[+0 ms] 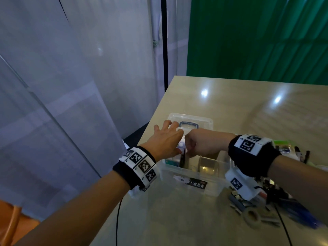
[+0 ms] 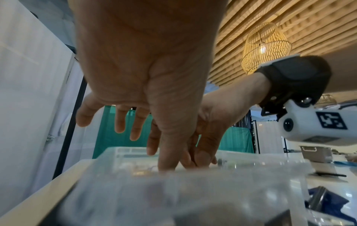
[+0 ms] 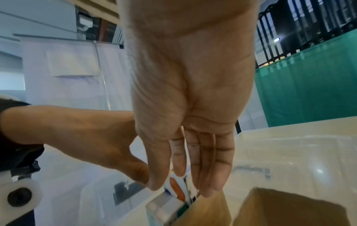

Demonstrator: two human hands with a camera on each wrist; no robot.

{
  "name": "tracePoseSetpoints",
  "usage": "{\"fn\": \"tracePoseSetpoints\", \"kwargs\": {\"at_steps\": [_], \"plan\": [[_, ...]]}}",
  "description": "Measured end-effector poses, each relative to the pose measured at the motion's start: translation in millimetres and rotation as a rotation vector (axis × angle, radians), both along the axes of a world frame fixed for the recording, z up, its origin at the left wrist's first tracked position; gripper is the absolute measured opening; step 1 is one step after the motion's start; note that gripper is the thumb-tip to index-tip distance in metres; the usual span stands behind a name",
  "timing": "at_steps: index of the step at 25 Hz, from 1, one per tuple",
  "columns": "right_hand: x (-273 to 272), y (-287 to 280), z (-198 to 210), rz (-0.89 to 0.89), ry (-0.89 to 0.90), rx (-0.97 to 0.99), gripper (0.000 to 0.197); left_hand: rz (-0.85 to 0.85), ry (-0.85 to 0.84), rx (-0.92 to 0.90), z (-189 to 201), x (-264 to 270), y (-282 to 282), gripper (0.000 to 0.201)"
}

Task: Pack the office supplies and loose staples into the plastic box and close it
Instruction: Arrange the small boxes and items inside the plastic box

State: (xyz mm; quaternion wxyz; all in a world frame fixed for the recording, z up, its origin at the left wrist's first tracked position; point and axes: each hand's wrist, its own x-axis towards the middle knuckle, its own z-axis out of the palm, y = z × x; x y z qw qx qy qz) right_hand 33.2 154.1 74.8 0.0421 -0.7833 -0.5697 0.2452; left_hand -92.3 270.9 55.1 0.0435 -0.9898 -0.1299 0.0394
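Pale glossy tabletop (image 1: 230, 107) fills the lower right of the head view, where loose staples (image 1: 237, 201) and a tape roll (image 1: 252, 216) lie nearest, small, light and likely to scatter, so best pinched up in clumps. Just beyond stands the clear plastic box (image 1: 195, 176), stiff but light and probably slippery. Over its left end the right hand (image 1: 200, 144) pinches a small white packet (image 3: 176, 188) between thumb and forefinger while the left hand (image 1: 165, 141) spreads open beside it, and the lid (image 1: 191, 121) lies farthest.
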Motion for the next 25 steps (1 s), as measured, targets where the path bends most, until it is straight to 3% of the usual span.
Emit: {"fn": "tracePoseSetpoints", "kwargs": {"at_steps": [11,18,25], "plan": [[114,-100,57,-0.156,0.083,0.109,0.022,-0.07,-0.07,-0.17,50,83,-72,0.027],[170,-165,38,-0.19,0.076,0.031,0.022,-0.085,-0.039,-0.241,28,159,-123,0.022],[213,-194,10,-0.227,0.007,0.004,0.025,-0.013,0.123,-0.225,2,226,-137,0.029]]}}
